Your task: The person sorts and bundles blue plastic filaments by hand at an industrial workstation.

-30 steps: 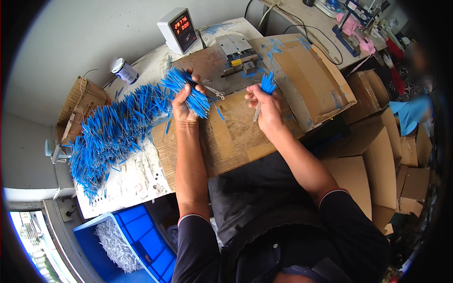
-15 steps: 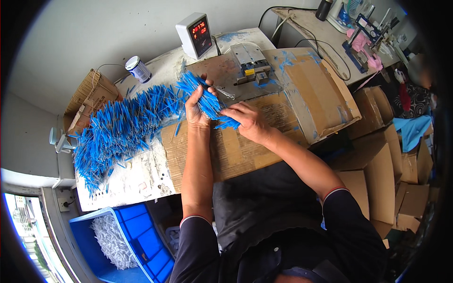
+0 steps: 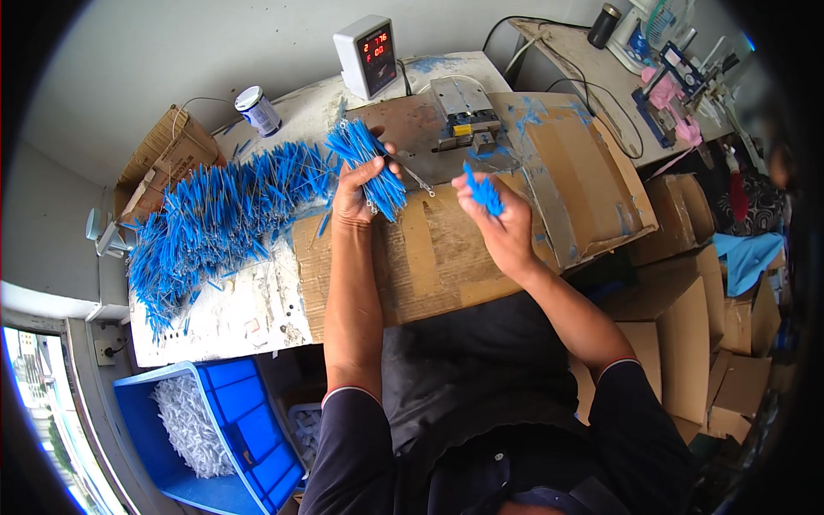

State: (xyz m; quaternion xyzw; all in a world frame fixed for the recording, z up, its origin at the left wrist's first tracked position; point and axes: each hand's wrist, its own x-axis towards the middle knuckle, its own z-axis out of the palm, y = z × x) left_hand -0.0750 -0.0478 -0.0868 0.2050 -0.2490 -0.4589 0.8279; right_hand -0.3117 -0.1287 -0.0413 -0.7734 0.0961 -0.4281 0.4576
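A thick bundle of thin blue plastic-sleeved wires [image 3: 367, 163], some with small metal loops at their ends, is held in my left hand [image 3: 354, 196], its fingers wrapped round it. One bare wire with a loop sticks out to the right of that hand. To the right, above the cardboard, my right hand [image 3: 508, 230] is closed on a small bunch of blue sleeved wires [image 3: 486, 196], apart from the larger bundle. A long heap of the same blue wires [image 3: 227, 210] lies on the table at the left, just beside my left hand.
Flat cardboard [image 3: 429, 257] covers the near table edge. Behind it stand a small metal fixture [image 3: 463, 107], a box with a red digital display [image 3: 365, 56] and a tin can [image 3: 257, 112]. A blue bin [image 3: 257, 421] of whitish pieces is lower left; cardboard boxes [image 3: 687, 326] stand right.
My right hand has moved right, away from the bundle, with a small bunch of blue wires in it. My left hand still holds the bundle, which has tilted a little.
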